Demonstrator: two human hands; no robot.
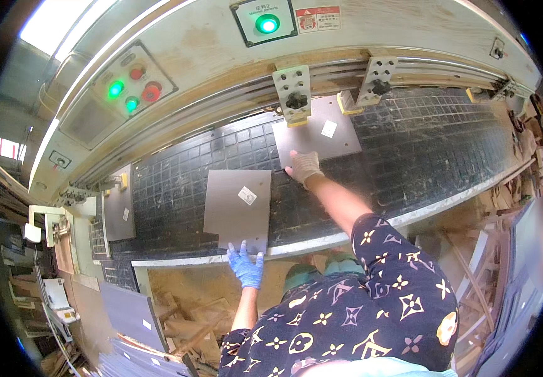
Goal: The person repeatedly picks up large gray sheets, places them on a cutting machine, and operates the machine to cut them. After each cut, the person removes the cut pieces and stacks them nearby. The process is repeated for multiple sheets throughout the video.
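My left hand, in a blue glove, is at the near edge of a grey-brown flat board with a white label. Its fingers are spread and their tips touch the board, which has a notch at its near left corner. My right hand wears a whitish glove and rests at the near left corner of a second grey-brown board. Thumb and fingers stand apart there, though some fingers are partly hidden. The far side of this second board lies by two metal stop brackets with yellow pads.
The boards lie on a black, grid-patterned machine bed with a pale front rail. A third board lies at the left. Above runs a machine beam with a lit green button and a control panel. Stacked panels stand lower left.
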